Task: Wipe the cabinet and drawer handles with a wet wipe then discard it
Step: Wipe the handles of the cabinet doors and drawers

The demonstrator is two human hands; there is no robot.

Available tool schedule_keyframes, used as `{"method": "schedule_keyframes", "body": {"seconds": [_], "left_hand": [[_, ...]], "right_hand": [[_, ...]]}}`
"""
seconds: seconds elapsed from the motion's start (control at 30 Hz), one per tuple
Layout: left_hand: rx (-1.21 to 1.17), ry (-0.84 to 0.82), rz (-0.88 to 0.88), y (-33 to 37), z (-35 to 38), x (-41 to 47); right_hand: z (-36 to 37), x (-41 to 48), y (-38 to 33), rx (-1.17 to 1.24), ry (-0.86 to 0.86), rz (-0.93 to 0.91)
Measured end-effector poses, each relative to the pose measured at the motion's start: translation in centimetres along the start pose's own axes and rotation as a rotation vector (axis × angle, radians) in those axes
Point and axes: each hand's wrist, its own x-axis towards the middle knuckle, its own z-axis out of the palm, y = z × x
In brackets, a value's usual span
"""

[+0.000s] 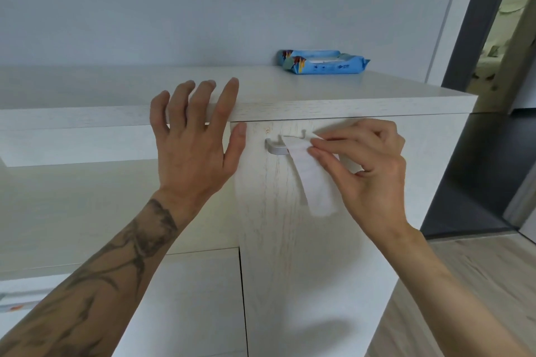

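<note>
From lower left, left hand [191, 148] splays fingers on cabinet [377, 107] edge; centre, right hand [374, 165] pinches wet wipe [313, 182] over handle [275, 149].

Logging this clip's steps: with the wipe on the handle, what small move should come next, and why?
Probably slide the right hand leftward along the handle: it pinches the wipe over the handle's right part, while the left end shows bare metal. The left hand rests open on the cabinet top.
</note>
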Motion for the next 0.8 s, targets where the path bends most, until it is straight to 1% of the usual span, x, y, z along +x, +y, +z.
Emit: {"method": "schedule_keyframes", "body": {"seconds": [0.07, 0.17, 0.23, 0.37, 0.53, 0.63, 0.7, 0.8], "left_hand": [[-0.004, -0.001, -0.007, 0.0, 0.1, -0.1], [-0.005, 0.0, -0.013, 0.0, 0.2, 0.0], [-0.007, 0.003, -0.013, 0.0, 0.2, 0.0], [-0.009, -0.008, -0.021, 0.1, 0.1, -0.1], [-0.002, -0.039, -0.038, 0.4, 0.0, -0.1], [0.001, -0.046, -0.035, 0.5, 0.0, -0.2], [0.003, -0.047, -0.036, 0.5, 0.0, -0.2], [-0.005, -0.045, -0.036, 0.5, 0.1, -0.1]], "right_hand": [[-0.9, 0.1, 0.7, -0.002, -0.021, 0.001], [-1.3, 0.0, 1.1, 0.014, 0.005, 0.035], [-0.1, 0.2, 0.3, 0.036, 0.004, 0.015], [1.3, 0.5, -0.4, 0.065, -0.05, -0.045], [0.8, -0.1, 0.0, 0.059, 0.015, 0.036], [2.2, 0.4, -1.1, 0.091, -0.045, -0.014], [1.8, 0.8, -0.8, 0.09, -0.084, -0.041], [0.1, 0.5, 0.6, 0.065, -0.053, 0.018]]}}
